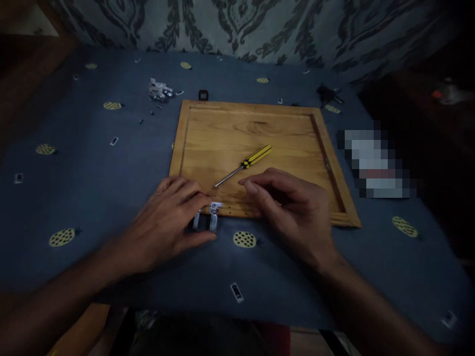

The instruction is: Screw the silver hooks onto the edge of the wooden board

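A framed wooden panel [230, 128] lies flat on the blue cloth. At its front edge sits a metal hinge [214, 208], with small dark holes in the wood to its right. My left hand [170, 217] is around this hinge: the fingers press at its top and on the panel, and the thumb stretches below. Over the front of the panel, my right hand [293, 207] has thumb and index fingertip close together in a pinch; what they hold, if anything, is too small to make out. A screwdriver [245, 164] with a yellow and black handle lies on the panel between both hands.
Several metal hinge parts [160, 90] lie at the back left, with small screws [152, 112] near them. Behind the panel is a small black object [203, 94]. A dark tool [329, 94] lies at the back right, and a blurred-out pale item [374, 160] lies right of the panel.
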Motion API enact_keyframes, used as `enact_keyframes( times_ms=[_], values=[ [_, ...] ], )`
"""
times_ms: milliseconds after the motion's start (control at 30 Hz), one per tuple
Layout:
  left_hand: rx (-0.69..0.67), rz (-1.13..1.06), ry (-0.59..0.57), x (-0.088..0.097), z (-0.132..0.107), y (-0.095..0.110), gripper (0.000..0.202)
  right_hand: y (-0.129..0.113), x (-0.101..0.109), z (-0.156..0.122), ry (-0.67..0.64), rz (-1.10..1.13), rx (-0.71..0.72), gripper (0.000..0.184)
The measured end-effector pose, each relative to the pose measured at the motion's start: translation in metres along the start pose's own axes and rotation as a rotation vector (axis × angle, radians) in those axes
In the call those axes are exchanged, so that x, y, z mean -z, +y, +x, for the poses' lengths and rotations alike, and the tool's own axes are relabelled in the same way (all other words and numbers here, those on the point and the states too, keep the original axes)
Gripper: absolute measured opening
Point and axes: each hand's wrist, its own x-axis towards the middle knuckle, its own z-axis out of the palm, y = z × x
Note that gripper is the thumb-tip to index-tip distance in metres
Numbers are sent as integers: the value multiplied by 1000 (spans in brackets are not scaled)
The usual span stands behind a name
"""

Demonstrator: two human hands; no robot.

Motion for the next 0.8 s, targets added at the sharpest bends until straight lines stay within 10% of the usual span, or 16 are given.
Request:
enact_keyframes(
  times_ms=[600,800],
  values=[
    [6,9,21,-5,-2,-3,29,22,47,12,-370,-531,-90,6],
    [-3,-12,43,-9,-4,-7,28,28,50,13,-218,-659,-10,14]
  ],
)
